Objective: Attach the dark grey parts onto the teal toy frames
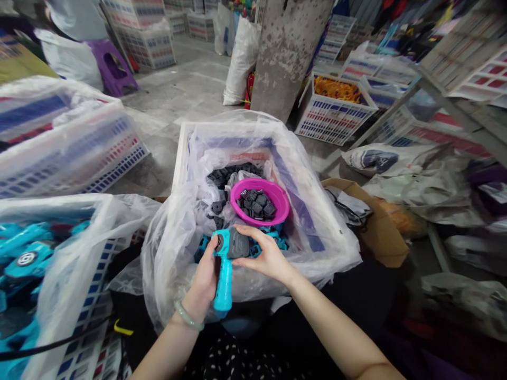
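My left hand (205, 279) is closed around the blue toy body (224, 274), its thumb near the round part at the top. On the other side, my right hand (266, 254) pinches a dark grey block (240, 245) between thumb and fingers, and the block sits against the blue body. Just beyond my hands, a pink bowl (283, 203) holds several dark grey pieces (256, 204). The bowl rests inside a plastic-lined white crate (317, 195), with more dark parts (222, 177) behind it and blue parts (279, 237) partly hidden beneath my hands.
A crate of blue toy parts (29, 258) stands at left, below another lined crate (71, 148). An open cardboard box (380, 237) is at right. Behind are a concrete pillar (289, 58), a crate of orange parts (336, 116), a purple stool (113, 66) and a person (75, 18).
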Motion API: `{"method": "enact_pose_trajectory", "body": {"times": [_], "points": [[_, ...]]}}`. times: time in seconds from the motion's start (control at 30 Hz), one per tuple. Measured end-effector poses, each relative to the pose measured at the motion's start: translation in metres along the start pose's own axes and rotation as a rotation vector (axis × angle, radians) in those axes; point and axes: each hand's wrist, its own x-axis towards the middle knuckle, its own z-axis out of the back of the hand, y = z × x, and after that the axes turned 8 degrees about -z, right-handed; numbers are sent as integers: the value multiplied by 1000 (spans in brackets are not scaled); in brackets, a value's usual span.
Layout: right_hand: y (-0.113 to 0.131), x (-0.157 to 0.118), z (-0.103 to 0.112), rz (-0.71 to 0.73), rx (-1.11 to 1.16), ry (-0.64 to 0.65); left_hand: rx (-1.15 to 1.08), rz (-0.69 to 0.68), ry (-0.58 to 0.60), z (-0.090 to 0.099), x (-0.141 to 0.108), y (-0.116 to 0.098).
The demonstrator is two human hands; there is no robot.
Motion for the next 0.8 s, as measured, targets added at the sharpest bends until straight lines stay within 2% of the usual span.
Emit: {"method": "enact_pose_trajectory", "body": {"times": [0.1,0.2,0.37,0.47,0.53,0.6,0.73,0.8], "points": [[-3,3,0,-20,39,3,61,-90,-23,1,2,3],[-1,4,-1,-15,20,-5,148,-142,46,10,8,5],[4,2,-12,165,-83,-130,380,-450,147,29,17,-1],[3,0,-21,285,-199,-133,439,-561,232,35,19,-2],[2,0,-22,313,-220,-93,500,-595,302,36,18,-3],[3,4,-19,201,-131,0,543,-601,321,37,15,-4],[7,13,-12,-201,255,281,462,-567,364,41,8,-10],[6,18,-17,-280,412,375,437,-543,355,43,8,-14]]}}
